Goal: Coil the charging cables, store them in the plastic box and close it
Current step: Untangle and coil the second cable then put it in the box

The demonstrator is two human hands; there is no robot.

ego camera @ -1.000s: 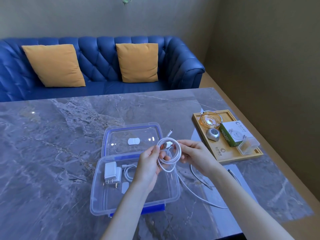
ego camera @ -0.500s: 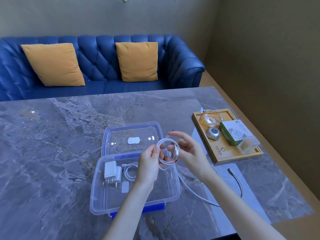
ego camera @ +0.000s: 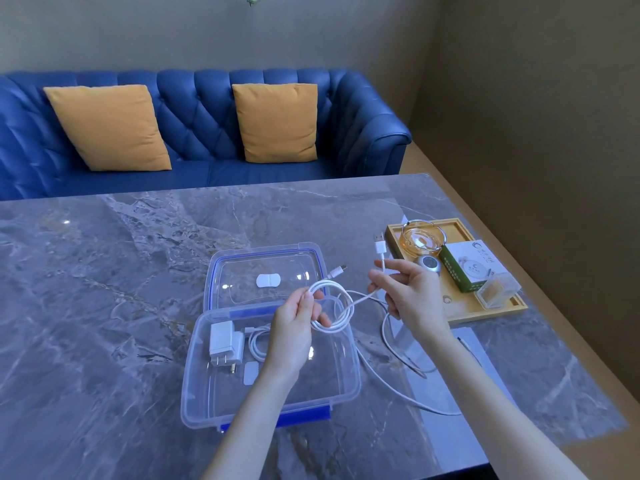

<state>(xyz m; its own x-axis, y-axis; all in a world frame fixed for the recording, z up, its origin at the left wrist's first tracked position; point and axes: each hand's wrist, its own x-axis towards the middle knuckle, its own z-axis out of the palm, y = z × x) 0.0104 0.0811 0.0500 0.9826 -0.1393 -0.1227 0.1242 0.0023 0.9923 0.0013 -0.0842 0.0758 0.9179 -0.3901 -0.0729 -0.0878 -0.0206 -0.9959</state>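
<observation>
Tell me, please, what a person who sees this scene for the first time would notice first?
First, the two hands at the centre: the left hand pinches a coiled white cable above the open plastic box, while the right hand holds up the cable's plug end. Behind the marble table stands a blue sofa with two orange cushions. A wooden tray lies at the right.

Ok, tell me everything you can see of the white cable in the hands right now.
The white cable is thin, smooth and round, partly wound into a small coil. The left hand pinches that coil above the open plastic box. The right hand holds the cable near its USB plug, which points up. A smaller plug sticks out past the coil. The slack trails loose over the table.
</observation>
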